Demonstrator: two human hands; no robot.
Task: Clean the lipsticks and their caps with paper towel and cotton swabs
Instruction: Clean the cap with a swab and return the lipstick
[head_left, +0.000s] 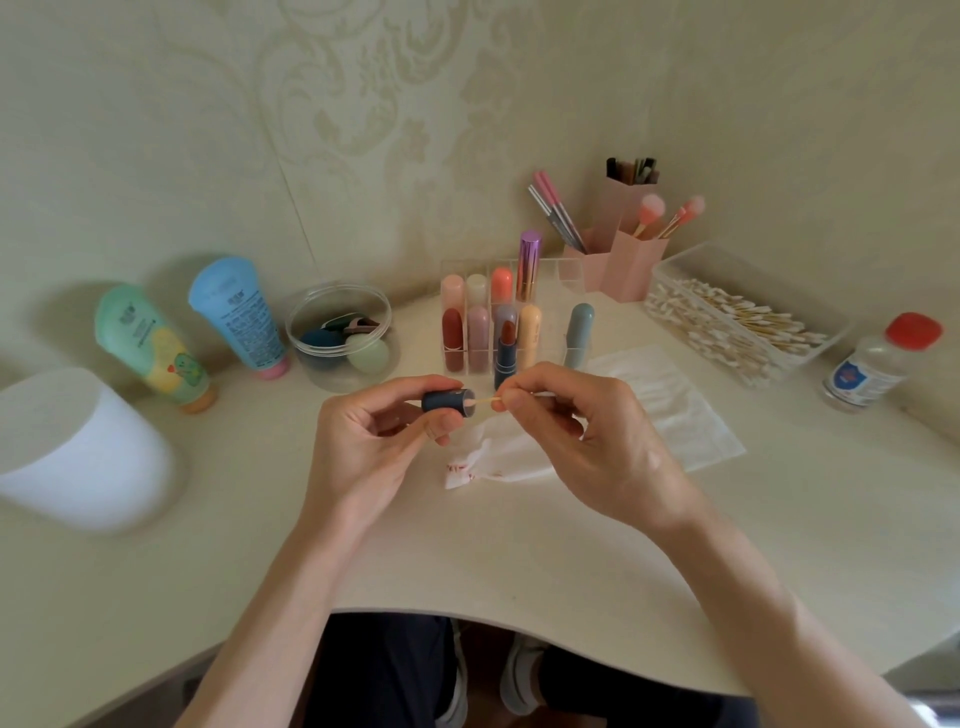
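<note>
Left hand: the left hand (363, 441) grips the dark blue cap (447, 401), fingers and thumb curled round it, with its mouth turned toward the right hand.
Right hand: the right hand (571, 431) pinches the cotton swab (488, 400) between thumb and forefinger. The swab tip sits at the cap mouth.
Step in hand: judged to be swabbing the inside of the cap.
Open lipstick: the open lipstick (505, 348) stands upright and uncapped on the surface (519, 545), just behind the hands.
Done: the crumpled paper towel (493, 460) below the hands carries red smears, so some wiping is judged complete.
Left: the cap is not yet refitted. The rack (488, 317) holds several capped lipsticks, and whether any of them is cleaned cannot be told.
Supplies: the swab box (737, 312) lies to the right, well apart from the hands. A flat paper towel (685, 415) lies beside the right hand.
Obstruction: the open lipstick stands near the right fingertips and could be knocked over.
</note>
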